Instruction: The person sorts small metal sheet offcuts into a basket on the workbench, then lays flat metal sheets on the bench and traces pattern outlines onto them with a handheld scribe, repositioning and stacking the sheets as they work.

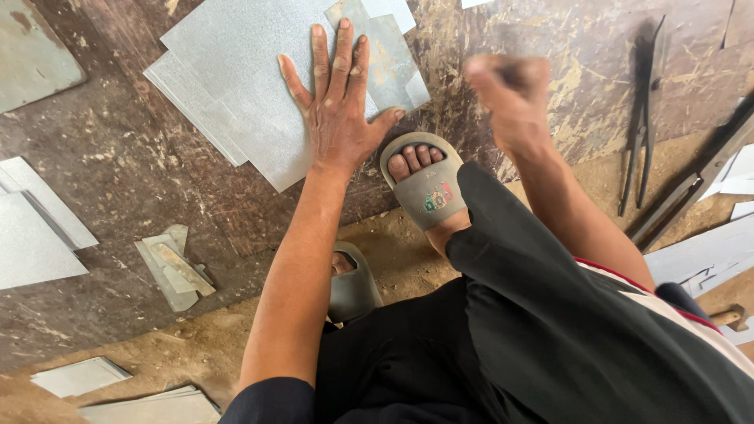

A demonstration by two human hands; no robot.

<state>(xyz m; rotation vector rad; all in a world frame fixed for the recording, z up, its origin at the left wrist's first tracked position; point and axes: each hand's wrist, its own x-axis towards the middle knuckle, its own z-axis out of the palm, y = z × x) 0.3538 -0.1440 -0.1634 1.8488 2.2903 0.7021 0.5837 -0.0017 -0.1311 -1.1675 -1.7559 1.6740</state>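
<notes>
My left hand [336,102] lies flat with fingers spread on a stack of grey metal sheets [236,71] on a worn wooden board. My right hand [510,94] is raised to the right of the stack, blurred, with fingers curled around a small dark object that I cannot make out. My foot in a grey slide sandal [424,184] rests at the board's edge just below the sheets.
Large black metal shears [644,110] lie at the upper right, beside a dark metal bar [691,180]. More grey sheets lie at the left [35,228], bottom left [118,389] and right [707,255]. Small offcuts [174,267] sit on the board.
</notes>
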